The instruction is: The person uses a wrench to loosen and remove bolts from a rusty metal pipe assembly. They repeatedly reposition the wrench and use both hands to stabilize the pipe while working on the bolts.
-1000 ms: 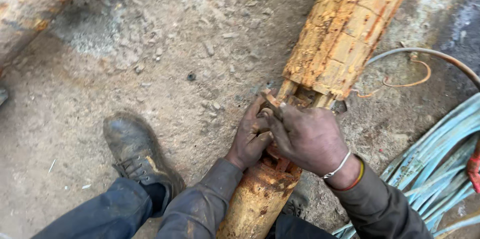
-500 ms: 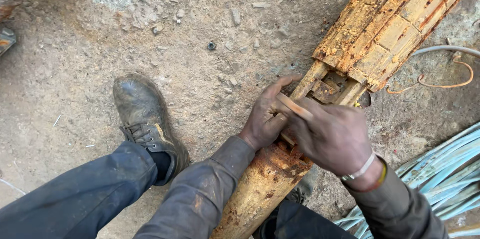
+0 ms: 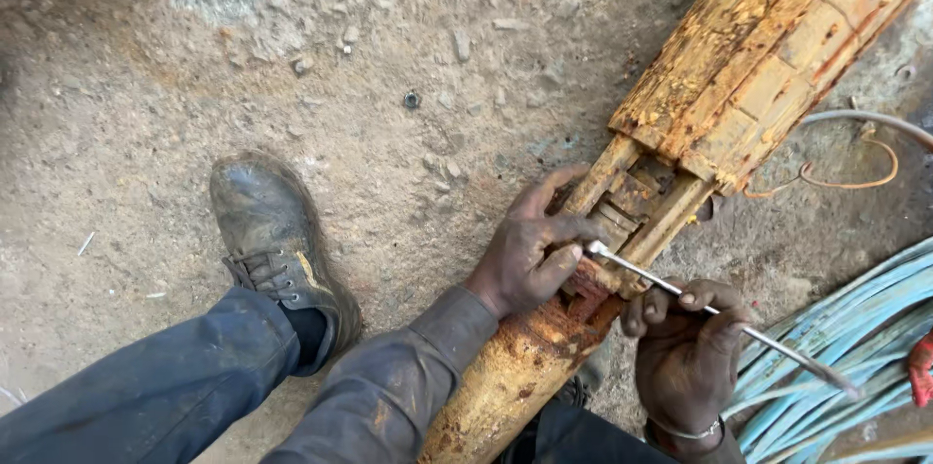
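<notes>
A long rusty cylindrical pump (image 3: 758, 66) lies diagonally on the dirt ground, with an open coupling section (image 3: 632, 206) between its upper casing and its lower rusty body (image 3: 505, 377). My left hand (image 3: 533, 252) grips the coupling section, thumb beside a tool tip. My right hand (image 3: 692, 347) holds a thin silver metal tool (image 3: 739, 328), its tip set against the coupling by my left thumb.
My left leg in dark trousers and a worn boot (image 3: 272, 250) stand on the gravelly ground at left. Pale blue cables (image 3: 836, 347) lie bundled at right. A thin orange wire (image 3: 855, 177) and a grey hose (image 3: 865, 117) curl beside the pump. A small nut (image 3: 412, 100) lies on the dirt.
My right hand has drawn back from the coupling toward me and now holds the thin metal tool against it. The left hand stays on the coupling. The view shifted slightly.
</notes>
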The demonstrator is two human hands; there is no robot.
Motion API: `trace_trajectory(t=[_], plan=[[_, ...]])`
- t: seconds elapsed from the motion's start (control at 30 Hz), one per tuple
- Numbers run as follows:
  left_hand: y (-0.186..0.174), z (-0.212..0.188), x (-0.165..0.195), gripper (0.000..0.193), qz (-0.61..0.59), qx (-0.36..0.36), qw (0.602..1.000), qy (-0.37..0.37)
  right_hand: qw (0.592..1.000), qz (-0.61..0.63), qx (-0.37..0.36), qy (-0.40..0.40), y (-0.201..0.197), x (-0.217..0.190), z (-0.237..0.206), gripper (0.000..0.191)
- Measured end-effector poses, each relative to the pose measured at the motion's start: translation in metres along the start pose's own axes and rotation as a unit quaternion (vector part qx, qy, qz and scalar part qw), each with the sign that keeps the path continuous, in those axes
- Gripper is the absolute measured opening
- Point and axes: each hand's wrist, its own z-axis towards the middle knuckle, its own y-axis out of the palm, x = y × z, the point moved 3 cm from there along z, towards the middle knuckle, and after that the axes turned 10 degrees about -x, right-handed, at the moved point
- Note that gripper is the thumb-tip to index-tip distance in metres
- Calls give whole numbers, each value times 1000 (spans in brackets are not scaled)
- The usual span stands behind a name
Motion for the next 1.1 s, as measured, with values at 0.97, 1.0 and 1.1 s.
trace_trajectory(t=[0.97,1.0,1.1], plan=[[-2,6,-9,53,12,-31,998,50,552,-734,-392,50,123,-24,145,27],[-3,6,-8,50,19,-27,998,47,603,-700,-382,37,117,-30,138,26],[-2,4,-8,43,34,-11,999,34,742,-581,-330,56,83,-53,102,26]])
